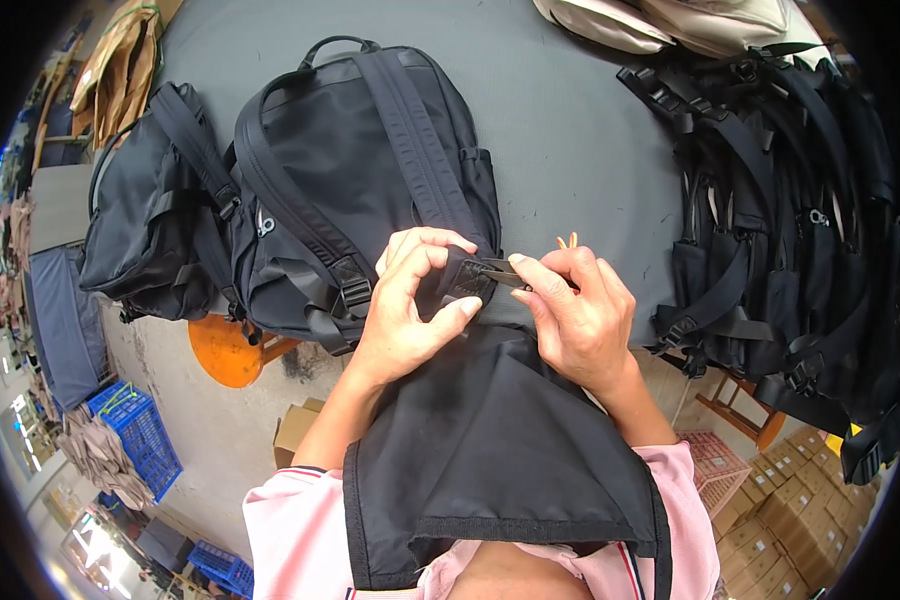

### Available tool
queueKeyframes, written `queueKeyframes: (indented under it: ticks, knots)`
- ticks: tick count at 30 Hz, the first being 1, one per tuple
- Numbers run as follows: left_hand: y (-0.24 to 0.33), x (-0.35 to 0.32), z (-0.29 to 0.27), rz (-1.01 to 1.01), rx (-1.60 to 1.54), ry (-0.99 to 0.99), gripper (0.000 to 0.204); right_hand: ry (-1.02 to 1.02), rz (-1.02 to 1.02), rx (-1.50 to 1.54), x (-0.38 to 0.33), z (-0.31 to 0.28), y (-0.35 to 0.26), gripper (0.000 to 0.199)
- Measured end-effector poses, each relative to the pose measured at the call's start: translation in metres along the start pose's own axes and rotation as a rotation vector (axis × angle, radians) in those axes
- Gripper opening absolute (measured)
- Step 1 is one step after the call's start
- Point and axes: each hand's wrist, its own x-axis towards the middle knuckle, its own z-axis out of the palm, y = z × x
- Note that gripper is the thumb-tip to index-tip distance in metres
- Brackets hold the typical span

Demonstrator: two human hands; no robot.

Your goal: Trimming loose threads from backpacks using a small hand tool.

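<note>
L hand (415, 300) has its fingers narrow: thumb is below, other fingers bend above, and strap end (470, 282) is pinched btw them. This strap end is black, w/ stitching on it. R hand (590, 315) is just beside, on the R; its thumb and index finger are closed on a small dark tool (507, 272). Tip of tool points to L fingers and lies at edge of strap end; if it touches, I cannot tell. A thin orange piece (567, 241) sticks up behind R fingers; what it belongs to is not clear.

Black bag (315, 150) lies above and to L of the L fingers, on grey table (580, 140), straps up. Its buckle (351, 290) is near L hand, on the L side. 2nd bag (135, 225), also black, is further L of the fingers. Well apart, to R of R fingers, is a pile (760, 215) of black bags w/ straps; pale bags (715, 22) are above it. Below both hands hangs black apron (500, 440), over pink shirt (290, 525).
</note>
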Motion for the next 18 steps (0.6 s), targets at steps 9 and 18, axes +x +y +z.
queueKeyframes:
  ticks: [9,18]
  knots:
    - [-0.004,0.002,-0.004,-0.005,-0.033,0.008,0.029,-0.035,0.375,0.601,-0.011,0.021,-0.001,0.025]
    - [-0.004,0.002,0.002,-0.023,-0.067,0.001,0.029,0.032,0.628,0.787,-0.014,0.008,-0.005,0.026]
